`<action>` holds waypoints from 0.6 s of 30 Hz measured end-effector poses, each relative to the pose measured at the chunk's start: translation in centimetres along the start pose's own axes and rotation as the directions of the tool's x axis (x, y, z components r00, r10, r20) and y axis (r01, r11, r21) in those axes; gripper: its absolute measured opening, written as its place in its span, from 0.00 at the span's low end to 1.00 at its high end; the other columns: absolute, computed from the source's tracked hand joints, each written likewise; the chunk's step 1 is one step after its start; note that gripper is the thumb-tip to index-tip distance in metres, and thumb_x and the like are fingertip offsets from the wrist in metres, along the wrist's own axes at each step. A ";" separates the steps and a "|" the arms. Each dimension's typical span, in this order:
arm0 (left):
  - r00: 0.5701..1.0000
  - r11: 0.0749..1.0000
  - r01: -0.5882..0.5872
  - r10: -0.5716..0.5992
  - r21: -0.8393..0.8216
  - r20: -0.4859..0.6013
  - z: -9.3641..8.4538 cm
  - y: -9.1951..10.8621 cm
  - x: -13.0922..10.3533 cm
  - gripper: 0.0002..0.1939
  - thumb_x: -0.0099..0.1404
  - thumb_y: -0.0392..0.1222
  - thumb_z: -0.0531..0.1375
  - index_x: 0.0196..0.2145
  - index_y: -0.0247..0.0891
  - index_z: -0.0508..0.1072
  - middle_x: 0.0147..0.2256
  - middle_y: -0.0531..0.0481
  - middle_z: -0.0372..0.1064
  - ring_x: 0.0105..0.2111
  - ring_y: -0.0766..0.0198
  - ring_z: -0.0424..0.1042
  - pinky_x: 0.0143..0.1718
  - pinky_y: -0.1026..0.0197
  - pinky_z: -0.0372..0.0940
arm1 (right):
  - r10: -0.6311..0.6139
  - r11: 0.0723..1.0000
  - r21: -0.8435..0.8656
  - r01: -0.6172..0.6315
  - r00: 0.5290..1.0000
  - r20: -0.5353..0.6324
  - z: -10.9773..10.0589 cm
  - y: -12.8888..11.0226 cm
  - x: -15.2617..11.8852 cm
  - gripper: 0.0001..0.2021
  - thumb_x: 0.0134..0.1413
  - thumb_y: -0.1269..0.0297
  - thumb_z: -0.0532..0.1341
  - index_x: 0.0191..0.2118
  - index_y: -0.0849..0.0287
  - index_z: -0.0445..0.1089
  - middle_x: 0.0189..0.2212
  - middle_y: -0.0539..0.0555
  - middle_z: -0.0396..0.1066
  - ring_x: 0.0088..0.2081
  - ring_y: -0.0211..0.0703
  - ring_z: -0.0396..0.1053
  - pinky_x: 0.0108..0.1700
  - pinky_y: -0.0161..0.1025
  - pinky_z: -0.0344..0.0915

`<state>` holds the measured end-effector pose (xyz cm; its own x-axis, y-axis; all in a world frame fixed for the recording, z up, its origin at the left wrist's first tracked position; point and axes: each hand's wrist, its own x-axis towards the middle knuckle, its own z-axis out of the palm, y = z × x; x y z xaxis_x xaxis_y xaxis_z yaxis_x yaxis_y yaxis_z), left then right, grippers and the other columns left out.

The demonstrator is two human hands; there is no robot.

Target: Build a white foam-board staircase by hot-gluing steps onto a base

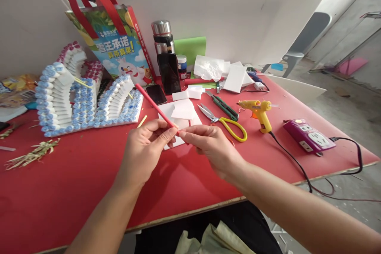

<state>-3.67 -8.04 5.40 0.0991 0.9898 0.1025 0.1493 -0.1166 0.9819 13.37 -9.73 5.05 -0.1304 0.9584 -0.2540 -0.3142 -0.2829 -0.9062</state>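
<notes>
My left hand (145,147) pinched the slender red strip (156,106), my right hand (212,147) nipped it near its lower end! Up and leftward it slanted above the red table (178,190), yellow-handled scissors (218,119) lying just rightward.

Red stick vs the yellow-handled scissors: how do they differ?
- State: the red stick is gripped by the left hand and the right hand; the scissors lie on the table.
- Colour: the red stick is plain red; the scissors pair silvery blades with yellow handles.
- Shape: the red stick is one slim length; the scissors have two blades and looped handles.

Shared: the far ends of both point up-left in the picture.
</notes>
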 end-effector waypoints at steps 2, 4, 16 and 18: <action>1.000 0.993 -0.018 0.015 -0.120 -0.026 0.9 0.0 -0.4 0.06 0.63 0.44 0.68 0.35 0.40 0.80 0.26 0.53 0.71 0.28 0.67 0.70 0.34 0.64 0.68 | -0.071 0.995 -0.063 0.072 0.997 0.015 -0.6 -0.8 -0.2 0.09 0.50 0.60 0.71 0.30 0.61 0.79 0.27 0.49 0.71 0.33 0.35 0.63 0.39 0.35 0.60; 0.998 0.975 -0.053 0.042 -0.214 -0.053 1.8 -0.1 -0.3 0.05 0.63 0.42 0.68 0.35 0.40 0.79 0.27 0.53 0.71 0.29 0.67 0.70 0.36 0.63 0.68 | -0.111 0.991 -0.071 0.114 0.993 0.050 -1.0 -1.5 -0.1 0.08 0.52 0.60 0.70 0.29 0.60 0.77 0.30 0.50 0.74 0.37 0.38 0.67 0.43 0.37 0.61; 0.983 0.899 -0.071 -0.011 0.432 0.185 2.2 0.8 0.3 0.19 0.70 0.53 0.59 0.27 0.38 0.77 0.18 0.53 0.67 0.18 0.66 0.65 0.22 0.62 0.59 | -0.211 0.920 -0.313 0.236 0.971 0.112 -4.9 -2.4 4.8 0.04 0.49 0.66 0.64 0.28 0.61 0.71 0.22 0.46 0.63 0.25 0.33 0.54 0.30 0.37 0.51; 0.940 0.786 -0.332 0.318 0.521 0.120 2.3 1.4 1.1 0.11 0.71 0.47 0.59 0.40 0.40 0.79 0.32 0.49 0.77 0.29 0.62 0.73 0.34 0.59 0.66 | -0.221 0.894 -0.372 0.251 0.968 0.122 -5.3 -2.7 5.2 0.04 0.50 0.66 0.62 0.29 0.61 0.71 0.23 0.46 0.64 0.25 0.33 0.54 0.30 0.37 0.52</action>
<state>-1.12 -7.35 6.53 0.2588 0.8839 0.3895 0.5972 -0.4633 0.6548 18.55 -3.80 4.36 -0.1712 0.9852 -0.0047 0.0367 0.0016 -0.9993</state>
